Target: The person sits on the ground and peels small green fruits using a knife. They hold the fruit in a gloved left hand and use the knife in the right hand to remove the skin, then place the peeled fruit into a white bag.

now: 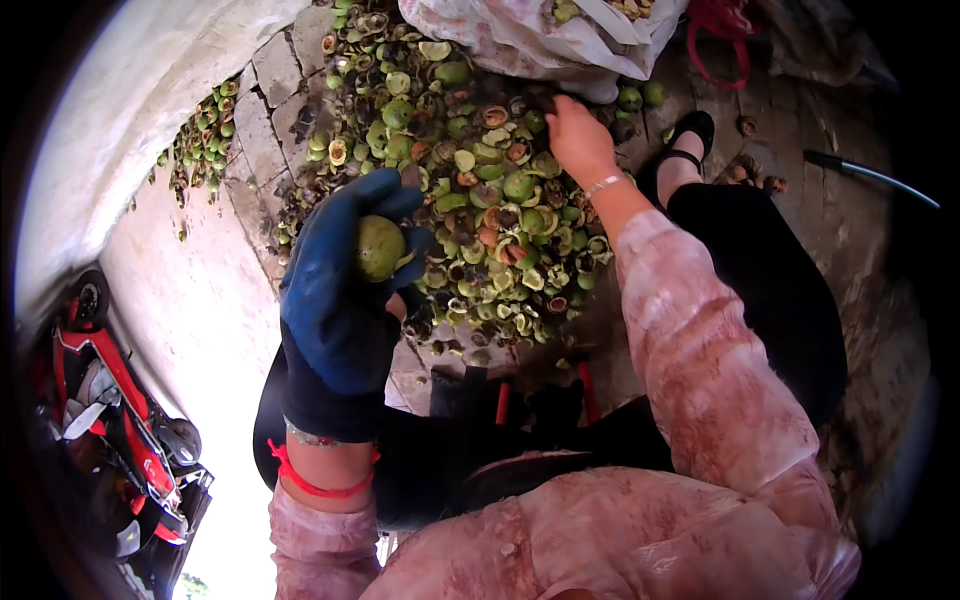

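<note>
My left hand point(322, 300) wears a blue coated work glove. Its fingers curl around a whole green-husked walnut point(380, 249). My bare right hand point(583, 141) reaches forward to the far right of a heap of walnuts and husks point(480, 195). Its fingertips are at something dark beside a white sack point(525, 45), and I cannot tell whether they grip it. Whole green fruit, split green hulls, blackened husks and brown walnut shells are mixed together in the heap.
Nut pieces show in the sack's mouth. More green walnuts point(210, 135) lie along the white wall point(150, 82). A red strap point(739, 56) is beyond my shod foot point(690, 139). On the right lies a thin tool point(870, 176); a red vehicle point(112, 397) stands left.
</note>
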`<act>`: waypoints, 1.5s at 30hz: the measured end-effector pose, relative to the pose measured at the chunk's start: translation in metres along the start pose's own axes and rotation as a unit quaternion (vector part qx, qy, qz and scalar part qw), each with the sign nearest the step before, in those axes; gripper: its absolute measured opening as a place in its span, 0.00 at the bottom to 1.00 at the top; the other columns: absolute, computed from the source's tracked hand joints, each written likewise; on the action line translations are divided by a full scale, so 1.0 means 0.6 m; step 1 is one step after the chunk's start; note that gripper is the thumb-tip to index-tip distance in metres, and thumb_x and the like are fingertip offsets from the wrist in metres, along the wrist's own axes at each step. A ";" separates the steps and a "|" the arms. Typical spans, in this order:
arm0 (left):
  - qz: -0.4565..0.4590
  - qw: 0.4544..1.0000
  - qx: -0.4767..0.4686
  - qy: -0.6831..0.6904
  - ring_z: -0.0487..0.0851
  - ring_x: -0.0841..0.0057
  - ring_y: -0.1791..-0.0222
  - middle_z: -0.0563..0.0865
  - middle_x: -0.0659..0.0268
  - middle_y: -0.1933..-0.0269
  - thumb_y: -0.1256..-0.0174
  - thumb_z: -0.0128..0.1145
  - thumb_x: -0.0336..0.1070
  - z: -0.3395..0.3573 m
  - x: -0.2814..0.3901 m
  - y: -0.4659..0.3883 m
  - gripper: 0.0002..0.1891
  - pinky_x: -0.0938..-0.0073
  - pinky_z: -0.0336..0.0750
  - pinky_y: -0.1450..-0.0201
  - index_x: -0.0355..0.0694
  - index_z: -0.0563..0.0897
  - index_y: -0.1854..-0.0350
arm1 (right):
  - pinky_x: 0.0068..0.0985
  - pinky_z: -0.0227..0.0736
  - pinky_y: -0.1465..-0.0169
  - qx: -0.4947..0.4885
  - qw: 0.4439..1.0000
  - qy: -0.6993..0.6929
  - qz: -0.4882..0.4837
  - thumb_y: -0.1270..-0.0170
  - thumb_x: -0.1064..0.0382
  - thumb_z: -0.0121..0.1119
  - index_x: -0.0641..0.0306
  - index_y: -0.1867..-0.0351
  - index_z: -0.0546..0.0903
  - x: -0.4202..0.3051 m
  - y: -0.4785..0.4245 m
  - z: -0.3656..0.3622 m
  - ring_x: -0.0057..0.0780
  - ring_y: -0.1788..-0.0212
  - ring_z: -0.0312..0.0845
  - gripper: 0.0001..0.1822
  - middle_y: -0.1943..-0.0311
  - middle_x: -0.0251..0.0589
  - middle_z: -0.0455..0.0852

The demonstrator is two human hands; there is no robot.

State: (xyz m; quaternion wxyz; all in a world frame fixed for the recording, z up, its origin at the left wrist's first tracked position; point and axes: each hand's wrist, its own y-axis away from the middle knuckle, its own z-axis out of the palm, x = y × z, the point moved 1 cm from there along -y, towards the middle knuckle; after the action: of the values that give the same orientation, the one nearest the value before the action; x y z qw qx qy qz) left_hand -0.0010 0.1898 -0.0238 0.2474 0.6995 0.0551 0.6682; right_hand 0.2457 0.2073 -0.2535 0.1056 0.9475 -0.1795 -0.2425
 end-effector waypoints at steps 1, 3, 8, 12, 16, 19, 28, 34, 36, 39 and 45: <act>0.012 0.999 0.010 -0.048 0.78 0.75 0.54 0.77 0.60 0.46 0.38 0.45 0.60 0.002 -0.002 0.004 0.35 0.77 0.72 0.51 0.37 0.68 0.37 | 0.44 0.72 0.53 0.015 0.999 -0.005 0.028 0.35 0.58 0.51 0.60 0.49 0.72 0.024 0.011 0.003 0.53 0.54 0.76 0.16 0.55 0.52 0.80; 0.020 0.999 0.016 -0.047 0.78 0.75 0.54 0.77 0.60 0.46 0.35 0.44 0.57 0.003 0.003 0.007 0.32 0.77 0.72 0.52 0.36 0.68 0.37 | 0.47 0.73 0.55 0.086 0.993 0.002 0.078 0.35 0.56 0.50 0.62 0.54 0.72 0.083 0.038 0.016 0.55 0.57 0.78 0.14 0.58 0.53 0.81; 0.010 0.994 -0.014 0.105 0.80 0.74 0.55 0.79 0.59 0.47 0.29 0.40 0.48 -0.006 0.001 0.011 0.25 0.77 0.74 0.52 0.34 0.70 0.39 | 0.45 0.72 0.54 0.106 0.991 -0.034 0.080 0.35 0.59 0.49 0.62 0.47 0.70 0.071 0.070 0.012 0.55 0.54 0.76 0.17 0.52 0.54 0.77; -0.050 0.994 -0.001 0.098 0.82 0.73 0.56 0.81 0.58 0.50 0.27 0.40 0.48 0.005 0.006 0.008 0.23 0.74 0.76 0.51 0.34 0.72 0.42 | 0.45 0.71 0.53 0.033 0.997 -0.072 0.018 0.34 0.59 0.47 0.65 0.49 0.71 -0.030 0.026 0.022 0.55 0.55 0.76 0.16 0.55 0.56 0.79; -0.121 0.979 -0.007 0.166 0.82 0.74 0.55 0.81 0.59 0.51 0.27 0.42 0.46 0.020 -0.005 0.007 0.22 0.75 0.76 0.51 0.34 0.72 0.42 | 0.46 0.71 0.52 -0.049 0.992 -0.100 0.052 0.33 0.56 0.46 0.67 0.57 0.72 -0.126 -0.009 0.053 0.55 0.56 0.77 0.14 0.60 0.57 0.81; -0.132 0.981 -0.021 0.140 0.81 0.74 0.55 0.80 0.60 0.49 0.28 0.41 0.45 0.020 -0.013 0.009 0.22 0.78 0.74 0.53 0.34 0.70 0.40 | 0.45 0.72 0.53 -0.055 0.995 -0.082 -0.034 0.34 0.57 0.46 0.65 0.52 0.72 -0.160 0.028 0.057 0.52 0.55 0.78 0.16 0.55 0.53 0.80; -0.150 0.980 -0.045 0.119 0.81 0.72 0.54 0.81 0.58 0.51 0.25 0.38 0.44 0.024 -0.004 0.019 0.21 0.72 0.76 0.51 0.32 0.72 0.43 | 0.44 0.73 0.56 0.032 0.997 0.003 0.069 0.33 0.59 0.47 0.60 0.46 0.70 0.046 0.030 -0.007 0.53 0.54 0.77 0.17 0.53 0.53 0.80; -0.118 0.982 -0.071 0.129 0.80 0.71 0.49 0.80 0.58 0.50 0.24 0.37 0.42 0.041 -0.001 0.023 0.21 0.70 0.76 0.46 0.31 0.73 0.44 | 0.45 0.72 0.55 0.078 0.993 -0.046 0.069 0.33 0.58 0.47 0.61 0.45 0.70 -0.041 0.036 0.016 0.55 0.55 0.77 0.18 0.55 0.54 0.80; -0.072 0.989 -0.086 0.102 0.80 0.71 0.49 0.79 0.57 0.49 0.24 0.36 0.40 0.044 -0.004 0.025 0.20 0.69 0.76 0.46 0.30 0.72 0.43 | 0.47 0.72 0.53 0.024 0.992 -0.070 0.099 0.34 0.58 0.48 0.64 0.48 0.71 -0.078 -0.009 0.031 0.55 0.55 0.77 0.16 0.56 0.55 0.80; -0.054 0.991 -0.103 0.068 0.80 0.70 0.50 0.79 0.57 0.49 0.25 0.37 0.38 0.046 -0.018 0.019 0.19 0.69 0.76 0.47 0.30 0.72 0.43 | 0.43 0.77 0.54 0.028 0.991 -0.093 0.094 0.38 0.62 0.52 0.66 0.57 0.71 -0.137 -0.047 0.062 0.53 0.57 0.79 0.12 0.58 0.55 0.80; -0.158 0.976 -0.061 0.135 0.81 0.70 0.51 0.79 0.57 0.49 0.25 0.37 0.39 0.044 -0.013 0.015 0.19 0.70 0.75 0.46 0.30 0.72 0.43 | 0.45 0.73 0.53 0.001 0.992 -0.102 -0.074 0.36 0.60 0.50 0.59 0.44 0.69 -0.148 0.003 0.029 0.53 0.54 0.77 0.19 0.51 0.51 0.78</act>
State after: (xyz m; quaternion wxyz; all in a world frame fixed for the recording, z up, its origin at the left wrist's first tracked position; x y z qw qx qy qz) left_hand 0.0215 0.1718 -0.0266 0.3825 0.5691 0.1567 0.7109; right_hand 0.1640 0.2385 -0.2305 0.0674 0.9287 -0.1185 -0.3448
